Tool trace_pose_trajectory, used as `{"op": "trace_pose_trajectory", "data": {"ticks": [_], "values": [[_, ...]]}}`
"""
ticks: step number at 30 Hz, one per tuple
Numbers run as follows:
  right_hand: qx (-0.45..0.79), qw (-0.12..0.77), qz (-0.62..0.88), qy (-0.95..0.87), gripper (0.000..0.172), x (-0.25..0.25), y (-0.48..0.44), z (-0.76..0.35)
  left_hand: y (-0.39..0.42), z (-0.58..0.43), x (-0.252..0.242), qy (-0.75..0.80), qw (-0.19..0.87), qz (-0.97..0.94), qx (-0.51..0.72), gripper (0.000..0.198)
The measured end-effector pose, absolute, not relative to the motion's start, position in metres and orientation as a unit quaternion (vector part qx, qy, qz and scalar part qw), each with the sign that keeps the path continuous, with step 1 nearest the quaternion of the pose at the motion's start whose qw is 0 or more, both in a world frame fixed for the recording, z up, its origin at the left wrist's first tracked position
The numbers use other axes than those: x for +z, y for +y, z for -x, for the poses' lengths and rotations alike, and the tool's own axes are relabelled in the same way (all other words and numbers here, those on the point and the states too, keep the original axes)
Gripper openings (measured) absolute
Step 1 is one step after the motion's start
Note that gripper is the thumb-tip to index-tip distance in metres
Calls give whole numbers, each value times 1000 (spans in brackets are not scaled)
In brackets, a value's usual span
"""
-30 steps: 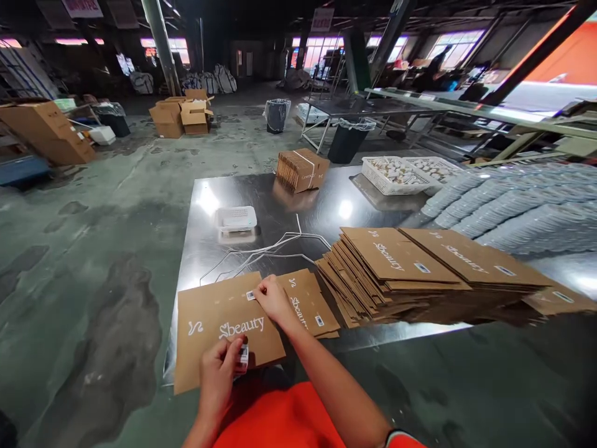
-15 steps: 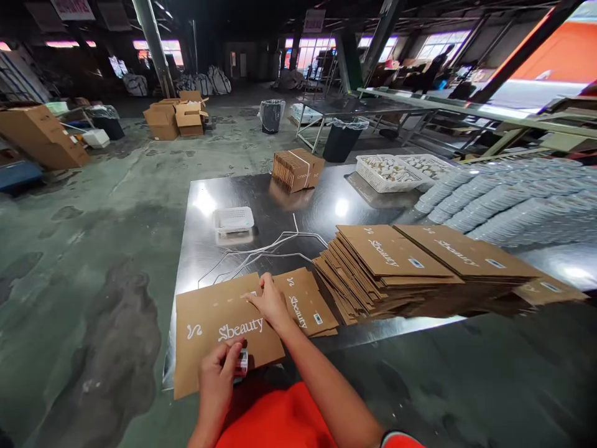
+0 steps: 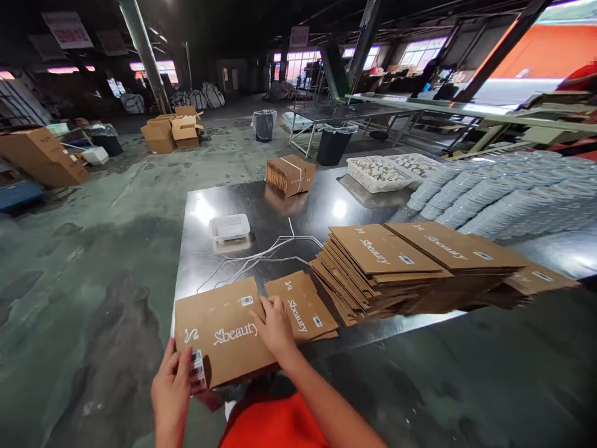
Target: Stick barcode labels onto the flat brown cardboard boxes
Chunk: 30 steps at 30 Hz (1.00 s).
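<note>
So, from the head cam, the left hand [image 3: 171,392] is pinching a small strip of barcode labels [image 3: 198,367] at the lower right corner of a flat kraft cardboard sheet [image 3: 224,333]. The sheet has "Sbeauty" printed on it in white and lies at the near edge of a stainless steel surface [image 3: 209,261]. The right hand [image 3: 276,326] is open and pressing down on that same sheet, not gripping anything, with its fingers just below a barcode sticker [image 3: 247,300].

Just to the right is a second printed sheet [image 3: 301,308], then two big, slightly messy stacks of the same flats [image 3: 377,267] [image 3: 457,249]. Behind the hands, a bent wire [image 3: 265,255] lies on the steel near a white plastic tray [image 3: 229,227]. Further back there's a strapped bundle of flats [image 3: 290,176] and white plastic baskets [image 3: 377,174]. Long rows of pale round stacked items [image 3: 494,196] fill the right side, though I can't tell exactly what they are.
</note>
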State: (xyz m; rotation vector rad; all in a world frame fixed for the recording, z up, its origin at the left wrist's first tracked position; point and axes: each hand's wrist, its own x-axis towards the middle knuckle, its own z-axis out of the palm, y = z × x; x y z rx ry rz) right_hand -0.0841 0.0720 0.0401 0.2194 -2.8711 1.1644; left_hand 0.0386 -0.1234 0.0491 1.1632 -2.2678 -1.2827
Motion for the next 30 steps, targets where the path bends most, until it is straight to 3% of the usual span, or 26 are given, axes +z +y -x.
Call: {"op": "trace_pose_trajectory", "data": {"ticks": [3, 7, 10, 13, 16, 21, 30], "values": [[473, 27, -66, -878, 30, 55, 72, 76, -116, -39, 57, -758, 162, -423, -468, 46], [716, -34, -99, -690, 30, 73, 94, 78, -93, -45, 97, -728, 276, -403, -481, 46], [801, 75, 20, -594, 49, 57, 126, 90, -83, -46, 118, -768, 356, -294, -443, 27], [794, 184, 182, -550, 79, -1, 155, 101, -77, -44, 113, -793, 318, -207, -476, 24], [753, 173, 266, -576, 88, -81, 168, 103, -67, -43, 96, -774, 243, -219, -542, 26], [648, 164, 397, -629, 84, -153, 159, 93, -49, -44, 87, -738, 182, -237, -604, 33], [571, 142, 405, -700, 58, -146, 175, 83, -42, -42, 88, -732, 173, -247, -611, 43]]}}
